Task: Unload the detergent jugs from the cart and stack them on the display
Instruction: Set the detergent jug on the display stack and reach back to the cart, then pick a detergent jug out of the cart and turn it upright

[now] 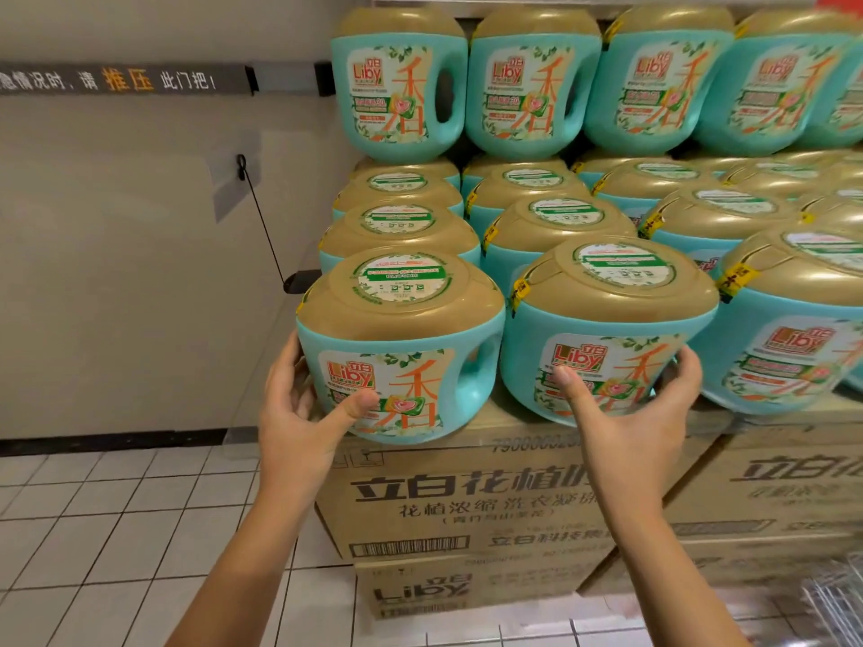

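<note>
Two teal detergent jugs with gold lids stand at the front edge of the display of stacked cardboard boxes [467, 502]. My left hand [299, 413] grips the front-left jug [401, 310], fingers round its left side and thumb on the front label. My right hand [640, 413] grips the neighbouring jug [616, 296], thumb on the label and fingers round its right side. Both jugs are upright on the top box.
Several more jugs fill the rows behind [555, 226] and to the right, with a second tier [401, 86] on top at the back. A cream door with a grey push bar [126, 79] stands at the left above a white tiled floor [116, 530]. Wire cart mesh [836, 600] shows at bottom right.
</note>
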A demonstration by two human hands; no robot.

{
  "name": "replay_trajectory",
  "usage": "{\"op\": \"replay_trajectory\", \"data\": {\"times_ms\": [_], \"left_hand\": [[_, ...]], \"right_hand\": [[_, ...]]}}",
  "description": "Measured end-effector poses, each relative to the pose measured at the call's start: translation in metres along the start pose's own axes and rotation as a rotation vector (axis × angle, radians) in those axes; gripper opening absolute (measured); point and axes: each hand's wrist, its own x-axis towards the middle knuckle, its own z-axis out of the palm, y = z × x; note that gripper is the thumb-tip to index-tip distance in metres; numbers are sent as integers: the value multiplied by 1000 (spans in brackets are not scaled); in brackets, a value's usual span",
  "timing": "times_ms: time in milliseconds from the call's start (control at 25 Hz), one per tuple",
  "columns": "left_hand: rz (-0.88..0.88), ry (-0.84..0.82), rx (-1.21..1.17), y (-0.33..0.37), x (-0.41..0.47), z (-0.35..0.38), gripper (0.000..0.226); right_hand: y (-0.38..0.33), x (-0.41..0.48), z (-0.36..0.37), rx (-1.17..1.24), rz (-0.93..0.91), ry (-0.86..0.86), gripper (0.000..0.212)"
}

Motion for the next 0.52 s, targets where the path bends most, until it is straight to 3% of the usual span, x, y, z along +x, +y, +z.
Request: {"op": "replay_trajectory", "data": {"times_ms": [360,440,520], "left_hand": [[-22,56,79,9,-10,6,97],[-12,158,198,11,-17,8,86],[36,216,258,11,-27,7,61]], "right_hand": [[-1,-3,-8,-75,-25,-87,98],[3,-7,-15,-109,-38,-95,86],[11,-18,-26,-141,-47,-63,67]]}}
